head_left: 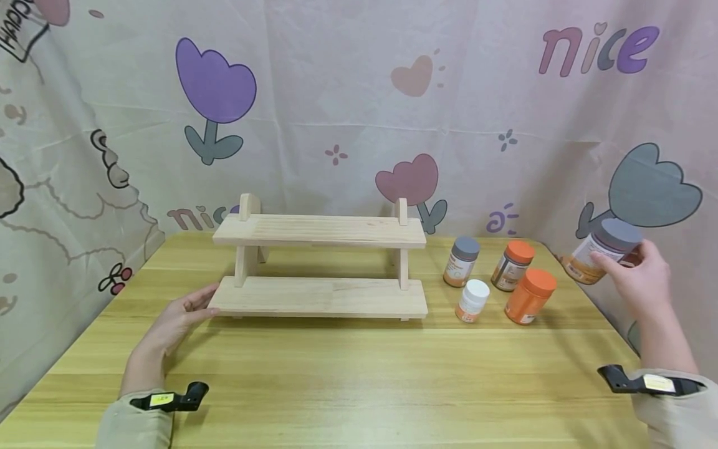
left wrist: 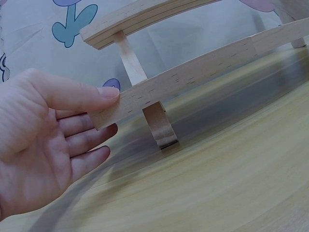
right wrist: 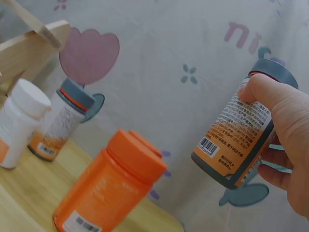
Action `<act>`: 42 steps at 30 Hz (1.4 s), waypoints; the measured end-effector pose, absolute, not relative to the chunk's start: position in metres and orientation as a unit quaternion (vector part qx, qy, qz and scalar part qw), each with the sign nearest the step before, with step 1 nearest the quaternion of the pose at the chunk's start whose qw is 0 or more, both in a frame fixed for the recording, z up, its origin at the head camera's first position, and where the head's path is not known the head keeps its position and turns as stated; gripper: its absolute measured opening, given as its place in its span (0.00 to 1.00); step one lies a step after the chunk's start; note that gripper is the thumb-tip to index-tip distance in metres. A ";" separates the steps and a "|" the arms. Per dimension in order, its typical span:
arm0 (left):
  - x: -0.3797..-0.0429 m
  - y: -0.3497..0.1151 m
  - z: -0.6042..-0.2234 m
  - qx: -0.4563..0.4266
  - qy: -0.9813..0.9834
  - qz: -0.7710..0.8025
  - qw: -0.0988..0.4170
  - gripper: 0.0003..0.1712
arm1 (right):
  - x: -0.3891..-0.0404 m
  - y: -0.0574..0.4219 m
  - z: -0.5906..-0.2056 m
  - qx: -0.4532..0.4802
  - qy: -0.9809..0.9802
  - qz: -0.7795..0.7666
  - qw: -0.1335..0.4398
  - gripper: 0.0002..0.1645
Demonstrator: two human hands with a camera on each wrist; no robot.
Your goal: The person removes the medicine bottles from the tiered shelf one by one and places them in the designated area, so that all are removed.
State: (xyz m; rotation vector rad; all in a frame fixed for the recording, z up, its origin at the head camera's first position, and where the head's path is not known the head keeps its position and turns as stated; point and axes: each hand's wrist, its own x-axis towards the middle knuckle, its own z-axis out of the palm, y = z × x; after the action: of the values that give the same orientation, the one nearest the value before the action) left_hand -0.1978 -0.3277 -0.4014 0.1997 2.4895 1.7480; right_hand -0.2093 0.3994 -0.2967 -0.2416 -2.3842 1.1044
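A two-tier wooden display rack (head_left: 322, 296) stands on the table. My left hand (left wrist: 43, 130) pinches the left end of its lower shelf, thumb on the edge and the other fingers below. Off to the right, my right hand (head_left: 645, 280) grips a pill bottle (right wrist: 236, 130) with a grey-blue lid and an orange-and-white label. The bottle is tilted and held above the table's right edge, thumb across its label. Nearest to it on the table are an orange pill bottle (head_left: 530, 298) and a brown pill bottle with an orange lid (head_left: 512, 267).
Between the rack and those bottles stand a grey-lidded pill bottle (head_left: 462, 262) and a small white pill bottle (head_left: 472, 300). A patterned cloth (head_left: 314, 93) hangs behind the wooden table (head_left: 359, 380) and along its sides.
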 end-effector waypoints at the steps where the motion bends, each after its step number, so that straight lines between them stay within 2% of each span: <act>1: -0.198 -0.328 -0.401 0.065 0.816 0.573 0.047 0.42 | -0.209 0.401 -0.298 -0.091 -0.877 0.402 0.246 0.38; 4: -0.198 -0.328 -0.400 0.063 0.818 0.569 0.047 0.42 | -0.209 0.406 -0.304 -0.099 -0.883 0.391 0.240 0.37; 10: -0.198 -0.328 -0.401 0.065 0.818 0.569 0.047 0.42 | -0.211 0.418 -0.321 -0.109 -0.896 0.373 0.213 0.43; 14: -0.198 -0.328 -0.403 0.067 0.818 0.570 0.045 0.42 | -0.219 0.431 -0.339 -0.121 -0.897 0.371 0.209 0.42; 21: -0.198 -0.329 -0.404 0.068 0.816 0.572 0.044 0.42 | -0.229 0.450 -0.369 -0.116 -0.910 0.352 0.188 0.48; 31: -0.198 -0.328 -0.402 0.065 0.816 0.572 0.047 0.42 | -0.211 0.428 -0.376 -0.117 -0.917 0.348 0.155 0.45; 42: -0.197 -0.327 -0.401 0.068 0.814 0.575 0.045 0.42 | -0.212 0.422 -0.390 -0.120 -0.915 0.355 0.150 0.46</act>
State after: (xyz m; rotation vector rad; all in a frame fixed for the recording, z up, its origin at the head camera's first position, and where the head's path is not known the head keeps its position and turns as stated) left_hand -0.1974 -0.3270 -0.4007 0.2085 2.4874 1.7571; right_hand -0.2122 0.4219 -0.3900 -0.3444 -2.6293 1.0204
